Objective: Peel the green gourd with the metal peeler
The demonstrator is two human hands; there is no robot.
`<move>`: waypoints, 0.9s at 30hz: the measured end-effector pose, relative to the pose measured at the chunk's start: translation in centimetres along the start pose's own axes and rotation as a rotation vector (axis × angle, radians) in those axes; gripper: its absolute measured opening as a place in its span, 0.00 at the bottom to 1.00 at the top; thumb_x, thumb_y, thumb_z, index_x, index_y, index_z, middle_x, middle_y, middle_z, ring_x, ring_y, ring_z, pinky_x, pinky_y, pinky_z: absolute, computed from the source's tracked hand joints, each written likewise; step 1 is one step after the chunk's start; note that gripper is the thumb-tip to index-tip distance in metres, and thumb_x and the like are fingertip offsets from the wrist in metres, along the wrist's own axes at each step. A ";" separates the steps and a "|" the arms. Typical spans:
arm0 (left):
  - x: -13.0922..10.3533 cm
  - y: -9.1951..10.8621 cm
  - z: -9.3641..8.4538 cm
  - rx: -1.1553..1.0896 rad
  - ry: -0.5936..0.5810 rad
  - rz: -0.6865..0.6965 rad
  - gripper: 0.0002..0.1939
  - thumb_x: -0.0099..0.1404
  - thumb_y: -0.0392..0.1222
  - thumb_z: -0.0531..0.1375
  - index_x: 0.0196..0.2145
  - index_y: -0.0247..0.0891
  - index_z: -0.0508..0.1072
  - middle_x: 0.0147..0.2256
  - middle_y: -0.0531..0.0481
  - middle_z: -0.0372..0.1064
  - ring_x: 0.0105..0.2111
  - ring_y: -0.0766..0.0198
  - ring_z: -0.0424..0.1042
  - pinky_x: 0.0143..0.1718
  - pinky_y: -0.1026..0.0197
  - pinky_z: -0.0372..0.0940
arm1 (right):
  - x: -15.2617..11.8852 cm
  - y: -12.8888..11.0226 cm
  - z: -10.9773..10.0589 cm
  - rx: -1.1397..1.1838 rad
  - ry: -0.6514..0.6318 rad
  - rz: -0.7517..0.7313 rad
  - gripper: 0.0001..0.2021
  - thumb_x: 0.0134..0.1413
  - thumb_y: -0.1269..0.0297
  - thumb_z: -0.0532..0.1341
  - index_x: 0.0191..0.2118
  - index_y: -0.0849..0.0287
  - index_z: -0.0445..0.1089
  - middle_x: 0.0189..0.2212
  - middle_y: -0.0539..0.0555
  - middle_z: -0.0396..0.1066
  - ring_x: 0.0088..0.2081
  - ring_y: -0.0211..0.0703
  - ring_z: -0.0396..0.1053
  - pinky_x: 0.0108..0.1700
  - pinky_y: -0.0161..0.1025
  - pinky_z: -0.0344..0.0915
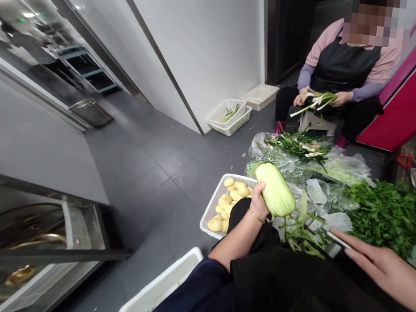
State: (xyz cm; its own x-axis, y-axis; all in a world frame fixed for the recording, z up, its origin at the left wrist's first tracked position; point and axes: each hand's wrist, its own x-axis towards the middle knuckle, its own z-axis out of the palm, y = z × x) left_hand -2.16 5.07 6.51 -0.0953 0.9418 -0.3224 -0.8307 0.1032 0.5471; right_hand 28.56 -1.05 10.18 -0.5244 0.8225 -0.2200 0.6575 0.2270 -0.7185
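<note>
A pale green, oblong gourd (275, 189), with its skin mostly peeled away, rests in the grip of my left hand (259, 204). The thumb lies along its near side. To the right, my right hand (373, 255) is closed on the handle of a metal peeler (337, 238), whose head is apart from the gourd. Green peelings (302, 234) lie in a heap below the peeler. Left of my left hand stands a white basket (206, 216) of peeled potatoes (227, 203).
Across from me a seated person (346, 61) holds green onions (317, 102). Bagged greens (299, 146) and leafy herbs (397, 212) cover the floor between us. White baskets (231, 118) stand by the wall; another basket (163, 286) is at my left. Red-handled scissors (411, 166) lie far right.
</note>
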 end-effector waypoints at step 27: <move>0.4 -1.9 -1.4 0.276 -0.092 0.148 0.35 0.45 0.43 0.69 0.52 0.37 0.69 0.41 0.46 0.74 0.38 0.57 0.74 0.41 0.57 0.68 | 4.6 -4.1 4.0 0.010 0.095 -0.082 0.27 0.68 0.53 0.48 0.70 0.49 0.54 0.60 0.52 0.67 0.59 0.51 0.67 0.57 0.47 0.67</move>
State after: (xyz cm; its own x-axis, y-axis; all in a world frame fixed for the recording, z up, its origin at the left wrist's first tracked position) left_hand -1.40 4.84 4.29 -0.1436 0.9768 -0.1590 -0.6300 0.0337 0.7759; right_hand 21.32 -0.31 9.49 -0.5220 0.8474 -0.0974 0.6090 0.2904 -0.7381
